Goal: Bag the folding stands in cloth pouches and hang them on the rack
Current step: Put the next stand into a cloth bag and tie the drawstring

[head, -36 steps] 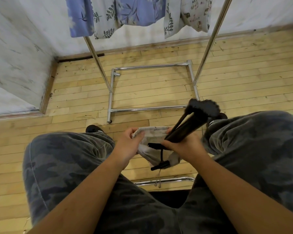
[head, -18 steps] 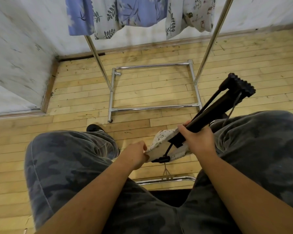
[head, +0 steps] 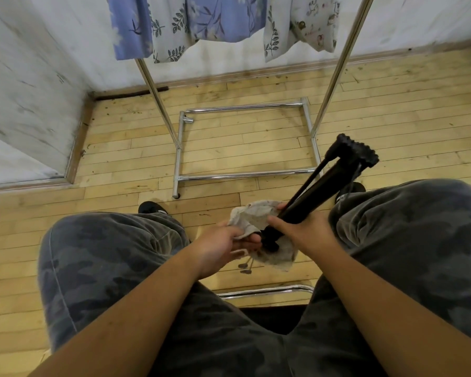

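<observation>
a shiny metal rack (head: 158, 96) stands on the wooden floor (head: 120, 159) by the white wall (head: 25, 77), just ahead of the person's knees. hanging pouches (head: 218, 17) with blue and leafy prints are up at the top of it, and i cannot tell what is in them. the tip of a black shoe (head: 152, 207) pokes out past the left knee. between the knees and the rack, the black folding stand (head: 318, 191) leans up and to the right, and its bumpy top end covers part of the rack's right foot. the right hand (head: 302, 232) has its fingers wrapped round the stand near its low end. the left hand (head: 223, 246) grips the edge of a pale pouch (head: 256, 213), which is bunched up under that low end. the low end touches the pale pouch, but i cannot tell if it is inside. little strings (head: 246, 266) hang down from it.
</observation>
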`<state>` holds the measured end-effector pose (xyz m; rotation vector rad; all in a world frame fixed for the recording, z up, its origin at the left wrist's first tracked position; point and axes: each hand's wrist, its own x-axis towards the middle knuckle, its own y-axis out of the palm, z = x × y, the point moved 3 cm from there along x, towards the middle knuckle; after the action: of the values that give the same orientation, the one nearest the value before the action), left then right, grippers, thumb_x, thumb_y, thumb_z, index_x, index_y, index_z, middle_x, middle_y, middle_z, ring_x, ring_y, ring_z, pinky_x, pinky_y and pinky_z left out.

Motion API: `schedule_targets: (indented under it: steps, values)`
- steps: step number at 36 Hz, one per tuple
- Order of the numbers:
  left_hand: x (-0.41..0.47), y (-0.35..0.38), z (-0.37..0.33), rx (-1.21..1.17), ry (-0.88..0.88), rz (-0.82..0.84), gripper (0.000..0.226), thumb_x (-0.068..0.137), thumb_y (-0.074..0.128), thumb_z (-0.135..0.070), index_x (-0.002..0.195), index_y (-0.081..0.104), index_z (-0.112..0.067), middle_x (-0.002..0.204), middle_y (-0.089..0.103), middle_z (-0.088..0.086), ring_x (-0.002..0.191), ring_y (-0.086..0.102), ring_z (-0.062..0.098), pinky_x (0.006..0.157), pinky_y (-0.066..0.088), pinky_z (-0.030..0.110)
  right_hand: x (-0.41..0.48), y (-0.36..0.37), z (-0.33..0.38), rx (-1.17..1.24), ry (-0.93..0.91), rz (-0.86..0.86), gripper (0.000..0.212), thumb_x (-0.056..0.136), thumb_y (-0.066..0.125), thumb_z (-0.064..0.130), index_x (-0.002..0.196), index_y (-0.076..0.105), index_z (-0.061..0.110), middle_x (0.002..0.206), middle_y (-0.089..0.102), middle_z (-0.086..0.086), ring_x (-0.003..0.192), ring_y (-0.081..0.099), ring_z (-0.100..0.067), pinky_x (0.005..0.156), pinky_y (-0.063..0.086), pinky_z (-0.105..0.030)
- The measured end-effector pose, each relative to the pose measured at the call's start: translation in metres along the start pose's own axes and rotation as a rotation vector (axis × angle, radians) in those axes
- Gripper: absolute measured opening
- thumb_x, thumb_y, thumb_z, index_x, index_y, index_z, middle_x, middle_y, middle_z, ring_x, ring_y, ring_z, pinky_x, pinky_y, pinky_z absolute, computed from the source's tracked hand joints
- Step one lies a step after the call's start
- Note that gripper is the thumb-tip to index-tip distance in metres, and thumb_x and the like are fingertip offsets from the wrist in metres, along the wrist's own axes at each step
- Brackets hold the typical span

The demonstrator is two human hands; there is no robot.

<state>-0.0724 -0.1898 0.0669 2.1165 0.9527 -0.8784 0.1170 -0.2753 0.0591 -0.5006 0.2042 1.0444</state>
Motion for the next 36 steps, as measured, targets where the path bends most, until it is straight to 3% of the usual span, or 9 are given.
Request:
schedule_targets:
  steps: [3,8,12,17,19,21,27,30,36]
  values:
    - [-0.001,-0.002,-0.003,-0.149,0.003,-0.037,0.03,0.107,0.039,-0.007,0.134,0.053,-0.008,0.091,0.072,0.016,0.091,0.075,0.028,0.108,0.046,0.061,0.002,0.005,-0.003,-0.078,-0.03,0.119,0.041,0.072,0.087,0.05,0.108,0.071,0.042,0.109,0.071,0.018,0.103,0.064,0.006,0.086,0.057,-0.017]
    - [-0.001,-0.006,-0.009,-0.339,0.03,-0.056,0.027,0.107,0.035,-0.003,0.131,0.046,-0.001,0.077,0.062,0.011,0.07,0.07,0.021,0.103,0.054,0.054,-0.006,0.012,0.002,-0.107,-0.145,0.266,0.064,0.067,0.091,0.05,0.122,0.065,0.031,0.116,0.068,0.013,0.108,0.064,0.006,0.09,0.057,-0.019]
    - [-0.008,-0.001,-0.013,-0.355,0.018,-0.052,0.018,0.107,0.037,-0.005,0.118,0.049,0.002,0.081,0.06,0.015,0.089,0.065,0.029,0.069,0.065,0.038,-0.009,0.018,0.003,-0.002,-0.141,0.355,0.065,0.071,0.094,0.022,0.127,0.061,0.021,0.117,0.068,0.007,0.107,0.066,0.005,0.084,0.056,-0.015]
    - [-0.01,0.001,-0.013,-0.254,0.045,0.012,0.015,0.107,0.04,-0.009,0.11,0.053,-0.001,0.078,0.064,0.01,0.069,0.071,0.021,0.097,0.058,0.047,-0.007,0.014,0.008,-0.165,-0.19,0.285,0.034,0.073,0.089,0.044,0.099,0.068,0.039,0.096,0.07,0.013,0.094,0.067,-0.002,0.083,0.061,-0.033]
    - [-0.009,0.001,-0.014,-0.206,0.071,0.006,0.018,0.107,0.043,-0.011,0.119,0.052,-0.001,0.086,0.068,0.013,0.075,0.074,0.025,0.078,0.065,0.04,-0.006,0.012,0.009,-0.155,-0.209,0.261,0.026,0.076,0.086,0.038,0.095,0.067,0.041,0.093,0.07,0.009,0.092,0.068,-0.006,0.083,0.062,-0.042]
    - [-0.011,0.001,-0.017,-0.137,0.11,-0.017,0.019,0.107,0.047,-0.011,0.121,0.055,-0.002,0.092,0.069,0.016,0.08,0.075,0.027,0.065,0.064,0.035,-0.005,0.01,0.012,-0.155,-0.22,0.252,0.025,0.076,0.085,0.032,0.092,0.067,0.039,0.092,0.069,0.008,0.09,0.068,-0.006,0.081,0.062,-0.04]
    - [-0.009,-0.003,-0.018,0.176,0.314,-0.161,0.021,0.1,0.062,-0.012,0.121,0.065,-0.014,0.087,0.069,0.007,0.088,0.065,0.023,0.098,0.053,0.053,-0.007,0.011,0.011,-0.288,-0.192,0.26,0.021,0.077,0.083,0.028,0.088,0.066,0.022,0.082,0.065,0.006,0.076,0.062,0.001,0.06,0.056,-0.02]
    - [-0.006,-0.008,-0.017,0.086,0.291,-0.183,0.017,0.101,0.061,-0.012,0.117,0.067,-0.012,0.082,0.067,0.005,0.084,0.064,0.019,0.088,0.051,0.048,-0.009,0.012,0.013,-0.229,-0.172,0.308,0.021,0.079,0.082,0.013,0.09,0.064,0.018,0.081,0.064,0.004,0.072,0.061,0.007,0.056,0.05,-0.011]
    - [-0.003,-0.015,-0.019,-0.192,0.252,-0.195,0.013,0.105,0.055,-0.011,0.113,0.065,-0.013,0.082,0.07,0.005,0.068,0.07,0.014,0.063,0.061,0.034,-0.008,0.012,0.013,-0.232,-0.152,0.427,0.02,0.079,0.08,0.021,0.095,0.067,0.026,0.092,0.067,0.001,0.088,0.067,-0.013,0.074,0.063,-0.036]
